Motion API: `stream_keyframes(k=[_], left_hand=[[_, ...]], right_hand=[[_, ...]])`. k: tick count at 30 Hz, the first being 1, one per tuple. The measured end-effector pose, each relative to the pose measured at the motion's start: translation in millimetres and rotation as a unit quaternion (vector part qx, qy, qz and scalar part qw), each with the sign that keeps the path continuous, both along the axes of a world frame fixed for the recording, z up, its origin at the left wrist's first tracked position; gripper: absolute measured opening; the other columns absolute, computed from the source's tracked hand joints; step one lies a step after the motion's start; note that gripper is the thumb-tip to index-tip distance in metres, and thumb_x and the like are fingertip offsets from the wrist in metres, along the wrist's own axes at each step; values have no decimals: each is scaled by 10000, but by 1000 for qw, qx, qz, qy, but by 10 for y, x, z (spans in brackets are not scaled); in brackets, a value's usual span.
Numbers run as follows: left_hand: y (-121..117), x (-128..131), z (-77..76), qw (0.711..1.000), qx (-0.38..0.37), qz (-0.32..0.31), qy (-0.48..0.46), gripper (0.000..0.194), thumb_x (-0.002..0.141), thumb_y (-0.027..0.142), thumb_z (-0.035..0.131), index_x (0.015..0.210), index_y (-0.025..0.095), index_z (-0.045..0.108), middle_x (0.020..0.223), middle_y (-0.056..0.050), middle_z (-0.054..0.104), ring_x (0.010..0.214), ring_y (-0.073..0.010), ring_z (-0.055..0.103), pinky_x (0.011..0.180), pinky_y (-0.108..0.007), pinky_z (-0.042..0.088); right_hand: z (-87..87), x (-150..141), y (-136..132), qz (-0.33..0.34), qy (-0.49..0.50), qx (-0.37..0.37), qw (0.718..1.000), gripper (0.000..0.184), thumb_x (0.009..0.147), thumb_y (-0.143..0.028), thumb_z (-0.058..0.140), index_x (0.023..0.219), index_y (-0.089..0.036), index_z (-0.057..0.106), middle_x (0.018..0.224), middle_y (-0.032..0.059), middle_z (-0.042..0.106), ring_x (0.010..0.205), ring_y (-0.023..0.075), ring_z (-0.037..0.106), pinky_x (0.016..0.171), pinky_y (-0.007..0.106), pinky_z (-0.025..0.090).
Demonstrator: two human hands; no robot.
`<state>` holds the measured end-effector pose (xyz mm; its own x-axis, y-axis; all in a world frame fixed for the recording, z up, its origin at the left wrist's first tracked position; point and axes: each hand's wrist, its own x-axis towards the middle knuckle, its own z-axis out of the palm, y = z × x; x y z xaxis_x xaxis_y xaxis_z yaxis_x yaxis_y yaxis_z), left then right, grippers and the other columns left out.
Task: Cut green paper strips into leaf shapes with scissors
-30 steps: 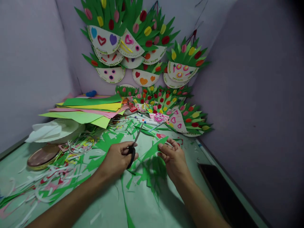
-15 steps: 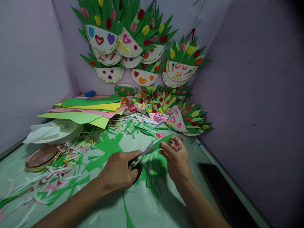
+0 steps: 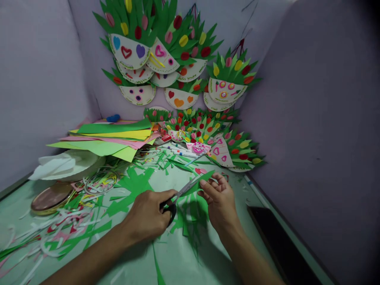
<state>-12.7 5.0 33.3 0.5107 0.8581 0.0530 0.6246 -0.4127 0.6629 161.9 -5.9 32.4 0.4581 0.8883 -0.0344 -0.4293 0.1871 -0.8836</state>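
My left hand (image 3: 150, 215) is wrapped round the black handles of a pair of scissors (image 3: 172, 211), with the blades pointing up and to the right. Between those blades, which look nearly closed, lies the lower edge of a green paper strip (image 3: 194, 187). The strip has a pointed tip at its upper right. My right hand (image 3: 219, 198) pinches it between thumb and fingers. Beneath both hands, green paper cuttings (image 3: 190, 217) lie in a loose pile on the pale green table (image 3: 178, 261).
Stacked coloured paper (image 3: 115, 134) lies back left, near a white paper plate (image 3: 71, 164) and a round lid (image 3: 52, 198). Paper scraps (image 3: 68, 225) cover the left side. A dark phone-like slab (image 3: 279, 241) rests at right. Decorated half-plates (image 3: 130, 51) hang on the wall.
The scissors' blades have come closer together on the green strip. Both hands stay in nearly the same place, and the whole view has shifted slightly.
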Motion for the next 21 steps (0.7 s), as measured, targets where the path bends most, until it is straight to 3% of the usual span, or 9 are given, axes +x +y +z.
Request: stream_keyframes(k=[6, 10, 13, 16, 19, 21], left_hand=[[-2, 16, 5, 998, -35, -25, -53, 265, 717, 132, 423, 859, 195, 637, 678, 21, 614, 644, -131, 558, 584, -189, 372], [-9, 39, -14, 983, -95, -18, -155, 240, 701, 133, 441, 776, 138, 669, 679, 4, 621, 615, -123, 541, 532, -174, 377], [48, 37, 13, 962, -136, 42, -231, 201, 658, 164, 516, 754, 119, 687, 609, 3, 606, 539, -112, 517, 469, -167, 372], [151, -24, 126, 937, -150, 151, -276, 248, 588, 175, 593, 803, 107, 698, 555, 6, 598, 484, -106, 502, 415, -162, 357], [232, -138, 290, 917, -133, 220, -305, 353, 526, 156, 633, 868, 107, 703, 546, 15, 606, 483, -104, 516, 411, -153, 358], [252, -223, 389, 906, -123, 242, -326, 395, 511, 152, 636, 898, 105, 702, 540, 17, 612, 484, -105, 522, 412, -151, 362]], right_hand=[[3, 4, -10, -2, 8, -2, 1000, 497, 498, -208, 797, 862, -206, 458, 583, -110, 497, 506, 60, 501, 462, 179, 485], [12, -12, -13, -5, 16, -6, 1000, 489, 503, -206, 791, 862, -209, 459, 584, -113, 493, 515, 58, 506, 469, 172, 481], [31, 35, 15, -20, -3, -22, 1000, 494, 489, -220, 786, 850, -212, 450, 564, -117, 488, 507, 70, 512, 457, 184, 473], [28, 220, 83, 0, -94, -97, 991, 496, 454, -219, 782, 828, -201, 455, 521, -106, 493, 488, 106, 532, 425, 206, 443], [-38, 499, 178, 29, -229, -184, 956, 478, 458, -226, 764, 861, -179, 511, 588, -44, 559, 545, 154, 567, 430, 236, 424], [-92, 637, 237, -51, -325, -177, 928, 487, 460, -270, 762, 878, -179, 531, 763, 29, 616, 655, 189, 593, 484, 274, 449]])
